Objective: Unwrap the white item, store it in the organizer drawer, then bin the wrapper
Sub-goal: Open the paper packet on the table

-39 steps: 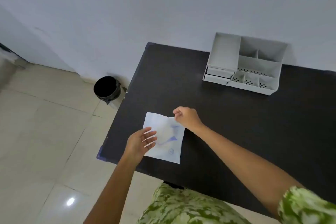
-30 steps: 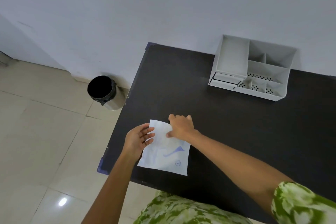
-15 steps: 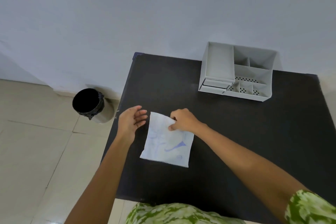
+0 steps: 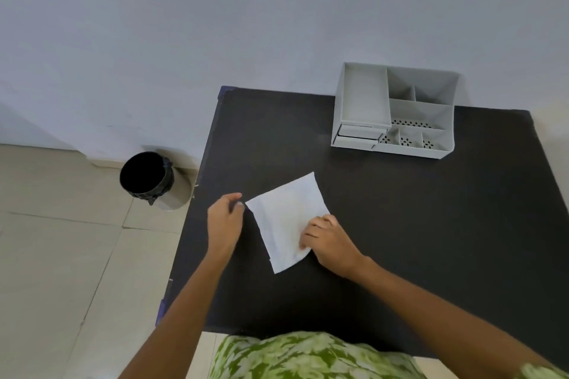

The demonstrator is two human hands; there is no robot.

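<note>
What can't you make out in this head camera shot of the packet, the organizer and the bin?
- White packet, head view: its contents are hidden; its near right edge is covered by the right hand.
- Organizer: the drawers on its lower left are shut, so their insides are unseen.
- Bin: its inside is black shadow.
- Left hand: whether its fingertips touch the packet corner is unclear.

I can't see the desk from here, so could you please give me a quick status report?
Right hand pinning white packet flat on black table; left hand beside its corner, empty. Packet unopened. Organizer drawers shut, bin on floor; nothing in the way.
</note>
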